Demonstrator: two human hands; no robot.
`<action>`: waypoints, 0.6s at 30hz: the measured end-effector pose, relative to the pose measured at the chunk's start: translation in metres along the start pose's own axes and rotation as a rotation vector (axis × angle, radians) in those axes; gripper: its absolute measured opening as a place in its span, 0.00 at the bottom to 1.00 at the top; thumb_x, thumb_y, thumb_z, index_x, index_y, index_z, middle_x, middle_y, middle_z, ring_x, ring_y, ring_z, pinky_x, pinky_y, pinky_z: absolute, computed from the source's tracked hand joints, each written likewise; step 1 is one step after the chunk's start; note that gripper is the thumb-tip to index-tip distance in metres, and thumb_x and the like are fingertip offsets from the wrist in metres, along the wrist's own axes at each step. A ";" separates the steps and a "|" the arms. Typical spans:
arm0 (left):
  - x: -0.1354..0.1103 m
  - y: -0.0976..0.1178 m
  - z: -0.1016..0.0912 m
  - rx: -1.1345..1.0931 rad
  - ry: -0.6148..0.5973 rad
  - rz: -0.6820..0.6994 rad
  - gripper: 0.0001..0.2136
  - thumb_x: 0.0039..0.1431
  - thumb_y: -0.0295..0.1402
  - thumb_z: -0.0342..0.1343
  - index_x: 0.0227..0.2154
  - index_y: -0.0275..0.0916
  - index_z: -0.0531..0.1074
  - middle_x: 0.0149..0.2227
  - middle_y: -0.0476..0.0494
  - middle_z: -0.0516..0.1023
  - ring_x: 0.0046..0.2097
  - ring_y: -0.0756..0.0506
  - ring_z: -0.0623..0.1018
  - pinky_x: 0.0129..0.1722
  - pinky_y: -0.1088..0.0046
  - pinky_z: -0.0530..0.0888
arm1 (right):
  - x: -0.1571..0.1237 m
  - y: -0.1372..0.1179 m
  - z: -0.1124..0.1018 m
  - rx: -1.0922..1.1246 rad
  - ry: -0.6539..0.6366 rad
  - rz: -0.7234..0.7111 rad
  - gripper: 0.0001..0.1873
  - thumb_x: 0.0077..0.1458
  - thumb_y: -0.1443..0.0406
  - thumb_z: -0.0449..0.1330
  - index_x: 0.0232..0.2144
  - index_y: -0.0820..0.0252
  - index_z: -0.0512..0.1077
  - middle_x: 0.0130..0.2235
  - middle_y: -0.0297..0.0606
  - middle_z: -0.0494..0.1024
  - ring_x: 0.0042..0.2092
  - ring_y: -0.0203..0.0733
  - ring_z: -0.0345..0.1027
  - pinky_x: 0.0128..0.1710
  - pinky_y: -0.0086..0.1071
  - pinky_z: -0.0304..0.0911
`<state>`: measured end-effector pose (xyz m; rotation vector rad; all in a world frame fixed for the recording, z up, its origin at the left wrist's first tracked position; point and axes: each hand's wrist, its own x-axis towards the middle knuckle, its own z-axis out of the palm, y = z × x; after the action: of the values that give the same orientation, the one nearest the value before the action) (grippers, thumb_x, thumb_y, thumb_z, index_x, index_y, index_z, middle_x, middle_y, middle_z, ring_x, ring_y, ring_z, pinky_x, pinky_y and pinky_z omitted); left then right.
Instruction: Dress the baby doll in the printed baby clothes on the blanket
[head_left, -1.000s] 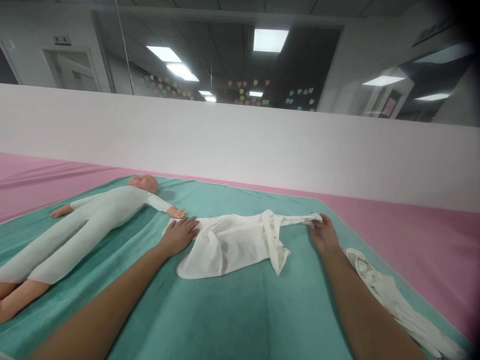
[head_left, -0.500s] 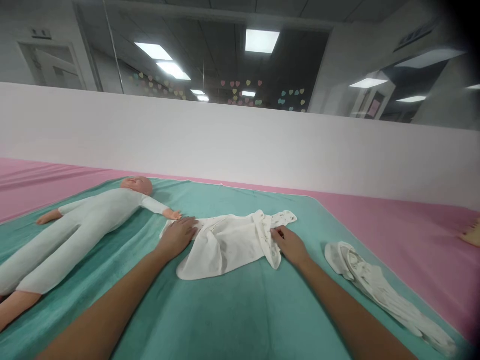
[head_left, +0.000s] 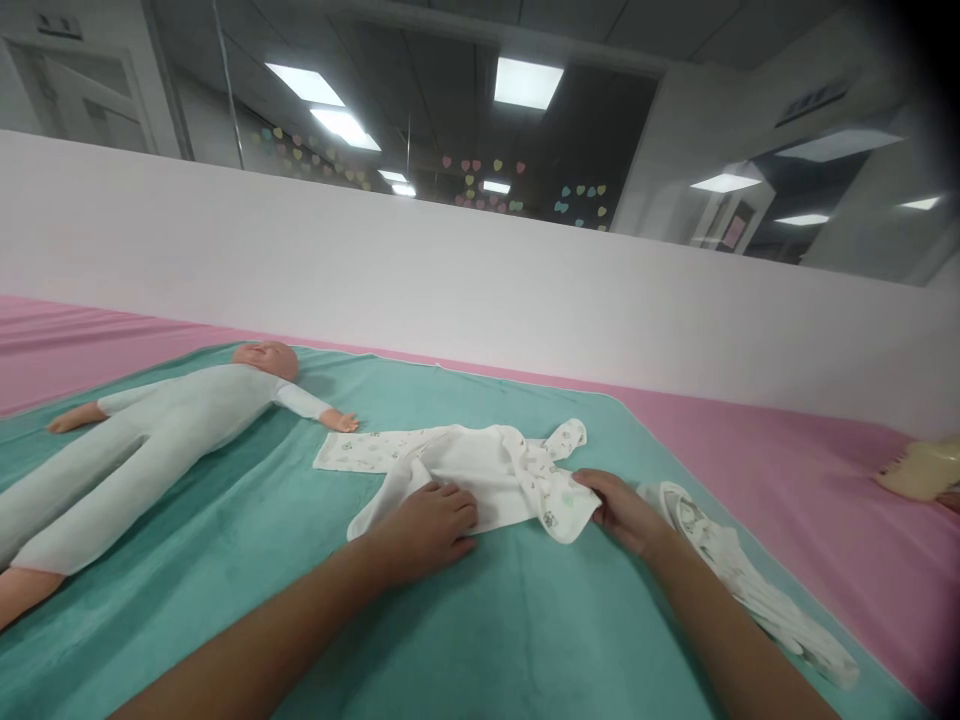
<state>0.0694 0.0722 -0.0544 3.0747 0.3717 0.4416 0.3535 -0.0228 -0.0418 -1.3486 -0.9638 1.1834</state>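
A white baby shirt [head_left: 484, 465] with small printed figures lies spread on the green blanket, one sleeve stretched out to the left and its right-side flap partly folded over. My left hand [head_left: 431, 530] rests palm down on the shirt's near edge, fingers out and lightly bent. Between the thumb and fingers of my right hand [head_left: 619, 510] is the right edge of the shirt's printed flap. Left of the shirt, a baby doll [head_left: 180, 420] in a pale bodysuit lies on its back, its hand close to the stretched sleeve.
A rolled or bunched white printed garment [head_left: 757, 580] lies to the right of my right forearm. The green blanket [head_left: 480, 640] covers a pink surface [head_left: 772, 440]. A pale wall [head_left: 465, 290] with a mirror or window above stands behind. Something cream-coloured [head_left: 922, 470] shows at the far right.
My left hand has left the stretched sleeve and moved right and nearer, onto the shirt's near edge. My right hand has drawn the printed flap outward to the right.
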 end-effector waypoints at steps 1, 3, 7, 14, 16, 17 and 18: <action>0.001 -0.001 0.002 0.047 0.005 -0.013 0.07 0.59 0.34 0.46 0.33 0.39 0.68 0.38 0.44 0.72 0.39 0.45 0.71 0.41 0.67 0.66 | 0.000 0.002 -0.001 -0.005 -0.021 0.017 0.13 0.47 0.57 0.59 0.21 0.61 0.68 0.23 0.32 0.64 0.25 0.33 0.55 0.23 0.27 0.54; 0.002 -0.003 0.001 0.118 0.014 -0.018 0.08 0.60 0.30 0.44 0.29 0.38 0.67 0.34 0.44 0.70 0.36 0.46 0.70 0.38 0.67 0.65 | 0.001 0.004 -0.004 -0.027 -0.077 0.038 0.14 0.47 0.58 0.60 0.19 0.62 0.67 0.21 0.31 0.63 0.24 0.32 0.54 0.22 0.27 0.52; -0.001 0.000 -0.012 0.049 -0.001 -0.065 0.05 0.55 0.28 0.46 0.25 0.38 0.64 0.28 0.47 0.68 0.30 0.48 0.67 0.31 0.71 0.62 | -0.001 0.004 -0.011 -0.125 -0.204 0.038 0.16 0.47 0.57 0.60 0.17 0.64 0.69 0.19 0.31 0.64 0.23 0.30 0.55 0.23 0.27 0.53; -0.007 -0.003 -0.022 -0.120 -0.044 -0.141 0.11 0.57 0.31 0.44 0.19 0.37 0.58 0.20 0.52 0.64 0.23 0.52 0.61 0.23 0.75 0.53 | -0.006 -0.004 -0.021 -0.463 -0.353 0.028 0.26 0.54 0.51 0.51 0.17 0.65 0.71 0.21 0.39 0.72 0.22 0.33 0.62 0.23 0.28 0.56; -0.007 -0.004 -0.020 -0.152 -0.031 -0.137 0.14 0.59 0.34 0.42 0.18 0.36 0.57 0.19 0.52 0.63 0.22 0.53 0.61 0.23 0.75 0.53 | -0.002 -0.004 -0.019 -0.467 -0.118 -0.137 0.25 0.55 0.50 0.49 0.19 0.63 0.70 0.26 0.40 0.74 0.27 0.36 0.65 0.27 0.29 0.60; -0.006 -0.004 -0.019 -0.177 -0.012 -0.143 0.15 0.60 0.35 0.42 0.18 0.36 0.57 0.19 0.52 0.63 0.22 0.53 0.61 0.23 0.75 0.54 | 0.000 -0.003 -0.017 -0.491 0.017 -0.210 0.23 0.55 0.50 0.49 0.24 0.61 0.72 0.32 0.41 0.75 0.32 0.39 0.67 0.32 0.31 0.62; -0.006 -0.004 -0.018 -0.205 0.019 -0.160 0.16 0.61 0.35 0.42 0.19 0.36 0.58 0.19 0.52 0.63 0.23 0.53 0.62 0.24 0.76 0.55 | 0.003 -0.001 -0.015 -0.539 0.133 -0.268 0.22 0.55 0.50 0.48 0.30 0.59 0.72 0.40 0.42 0.75 0.39 0.42 0.68 0.38 0.33 0.62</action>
<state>0.0581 0.0741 -0.0384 2.8188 0.5319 0.4714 0.3691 -0.0223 -0.0421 -1.6266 -1.3774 0.6404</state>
